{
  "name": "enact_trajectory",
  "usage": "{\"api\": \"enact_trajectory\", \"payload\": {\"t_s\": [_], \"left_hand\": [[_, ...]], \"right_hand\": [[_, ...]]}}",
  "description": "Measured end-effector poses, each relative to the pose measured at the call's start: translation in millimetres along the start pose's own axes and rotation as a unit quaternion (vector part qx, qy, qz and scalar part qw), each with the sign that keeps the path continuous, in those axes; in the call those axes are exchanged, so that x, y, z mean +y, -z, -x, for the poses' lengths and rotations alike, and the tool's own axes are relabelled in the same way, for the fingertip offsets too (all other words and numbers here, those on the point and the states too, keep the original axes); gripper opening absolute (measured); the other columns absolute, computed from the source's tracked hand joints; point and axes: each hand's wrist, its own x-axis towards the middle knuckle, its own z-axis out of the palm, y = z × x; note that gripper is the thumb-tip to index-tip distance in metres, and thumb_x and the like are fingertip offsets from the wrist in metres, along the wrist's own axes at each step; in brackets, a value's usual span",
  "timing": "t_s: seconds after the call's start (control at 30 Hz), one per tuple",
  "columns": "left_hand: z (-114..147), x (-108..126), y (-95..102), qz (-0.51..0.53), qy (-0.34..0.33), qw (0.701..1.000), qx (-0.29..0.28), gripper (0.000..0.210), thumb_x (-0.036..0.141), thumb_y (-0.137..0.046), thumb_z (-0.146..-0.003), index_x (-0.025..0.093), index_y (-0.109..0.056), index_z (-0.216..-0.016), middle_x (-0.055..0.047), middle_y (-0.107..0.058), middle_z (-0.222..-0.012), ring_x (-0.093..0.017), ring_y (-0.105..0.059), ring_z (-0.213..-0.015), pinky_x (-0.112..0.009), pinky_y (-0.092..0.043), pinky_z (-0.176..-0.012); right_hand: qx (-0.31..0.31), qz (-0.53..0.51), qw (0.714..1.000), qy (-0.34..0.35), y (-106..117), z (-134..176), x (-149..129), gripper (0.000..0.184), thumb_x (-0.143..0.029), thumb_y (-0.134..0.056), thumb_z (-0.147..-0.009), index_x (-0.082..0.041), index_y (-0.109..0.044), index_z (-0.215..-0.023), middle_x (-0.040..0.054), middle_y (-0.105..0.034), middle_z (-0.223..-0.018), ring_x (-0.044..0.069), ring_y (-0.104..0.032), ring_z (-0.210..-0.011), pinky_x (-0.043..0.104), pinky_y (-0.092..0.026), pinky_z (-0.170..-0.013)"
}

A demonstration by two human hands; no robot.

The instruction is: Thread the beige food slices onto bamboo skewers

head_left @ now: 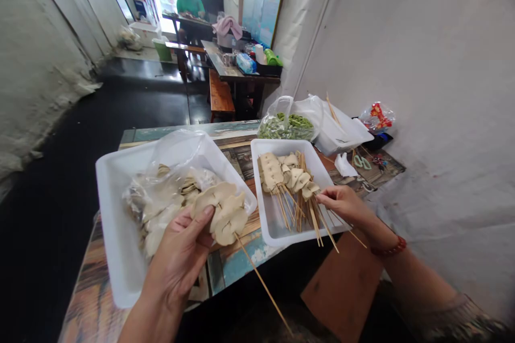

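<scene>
My left hand [183, 246] is closed on a bamboo skewer threaded with flat, pale beige slices [225, 217]; its bare stick points down to the right. Below and behind that hand, more beige slices [161, 220] lie partly inside a clear plastic bag in the large white tray [107, 214]. Over the smaller white tray [276, 238], my right hand [348, 206] pinches a bamboo stick beside the loaded skewers [271, 171]. Its fingertips partly hide where the stick meets the slices. Several loaded skewers and bare sticks rest in this tray.
A bag of green vegetables [287, 127] and a white container [341, 131] stand behind the trays. Green-handled scissors [361, 162] and a crumpled tissue [345, 165] lie at right, near the wall. Farther off are a bench [220, 94], another table and a seated person [190, 4].
</scene>
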Motion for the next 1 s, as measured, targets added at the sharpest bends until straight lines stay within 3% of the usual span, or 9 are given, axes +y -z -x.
{"api": "enact_trajectory", "payload": {"t_s": [0.1, 0.23, 0.37, 0.53, 1.0], "left_hand": [[0, 0, -0.8, 0.002, -0.004, 1.000, 0.000, 0.030, 0.024, -0.087, -0.062, 0.016, -0.075, -0.088, -0.004, -0.077, -0.080, -0.017, -0.072, -0.066, -0.023, -0.062, -0.064], [2, 3, -5.4, -0.004, -0.006, 1.000, 0.017, 0.030, 0.021, -0.088, -0.058, 0.015, -0.075, -0.083, -0.004, -0.077, -0.079, -0.017, -0.071, -0.064, -0.023, -0.062, -0.061], [5, 6, -9.8, -0.015, -0.003, 1.000, 0.024, 0.029, 0.022, -0.090, -0.054, 0.014, -0.074, -0.077, -0.005, -0.077, -0.074, -0.015, -0.068, -0.056, -0.022, -0.060, -0.055], [7, 6, -11.5, -0.019, -0.013, 0.999, 0.031, 0.028, 0.018, -0.089, -0.056, 0.014, -0.074, -0.078, -0.004, -0.077, -0.075, -0.018, -0.071, -0.060, -0.023, -0.061, -0.057], [6, 3, -10.3, -0.023, -0.025, 0.999, 0.037, 0.023, 0.013, -0.083, -0.062, 0.013, -0.073, -0.083, -0.007, -0.077, -0.078, -0.021, -0.073, -0.066, -0.025, -0.062, -0.058]], "right_hand": [[0.029, -0.080, 0.996, -0.030, 12, 17, 1, 0.028, -0.038, -0.059, -0.080, -0.017, -0.064, -0.061, -0.0052, -0.046, -0.048, 0.011, -0.037, -0.046, 0.025, -0.027, -0.047], [0.060, -0.133, 0.989, -0.027, 16, 28, -2, 0.029, -0.042, -0.062, -0.082, -0.017, -0.065, -0.067, -0.0039, -0.051, -0.054, 0.010, -0.040, -0.048, 0.025, -0.030, -0.048], [0.050, -0.167, 0.984, 0.021, 10, 19, -12, 0.026, -0.041, -0.061, -0.084, -0.017, -0.067, -0.076, -0.0025, -0.056, -0.063, 0.012, -0.047, -0.054, 0.025, -0.037, -0.053], [0.040, -0.209, 0.976, 0.048, 3, 2, -27, 0.026, -0.041, -0.062, -0.085, -0.017, -0.065, -0.076, -0.0037, -0.055, -0.063, 0.011, -0.049, -0.053, 0.025, -0.039, -0.053], [0.032, -0.293, 0.955, 0.041, -7, -11, -29, 0.026, -0.042, -0.066, -0.081, -0.017, -0.065, -0.076, -0.0019, -0.062, -0.065, 0.009, -0.055, -0.046, 0.022, -0.044, -0.046]]}}
